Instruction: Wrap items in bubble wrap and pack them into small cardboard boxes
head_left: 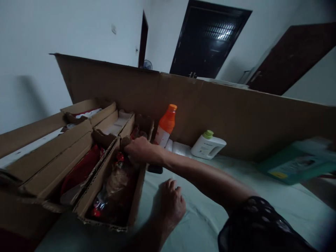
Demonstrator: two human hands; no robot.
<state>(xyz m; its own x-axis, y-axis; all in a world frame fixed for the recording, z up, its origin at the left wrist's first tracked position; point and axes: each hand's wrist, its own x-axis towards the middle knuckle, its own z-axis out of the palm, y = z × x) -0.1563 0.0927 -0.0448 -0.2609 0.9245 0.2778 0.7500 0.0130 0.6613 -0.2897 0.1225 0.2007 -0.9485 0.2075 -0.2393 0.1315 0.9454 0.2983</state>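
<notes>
My right hand (141, 149) reaches across to the cardboard box (136, 206), over the cut-out end wall between two of its compartments. Its fingers are curled closed there, and what they grip, if anything, is hidden. Below it in the near compartment lie clear plastic-wrapped items with red parts (115, 180). On the pale green cloth (199, 210), to the right of the box, rests my left hand (173, 201), its fingers loosely bent and apart, holding nothing. A dark flat object (155, 169) lies just beyond it, partly covered by my right forearm.
Other cardboard compartments (56, 159) stand to the left, one with a red packet (81, 169). Behind are an orange bottle (166, 124) and a white jug with a green cap (209, 146). A blurred green container (296, 162) is at right. A tall cardboard panel (236, 115) runs across the back.
</notes>
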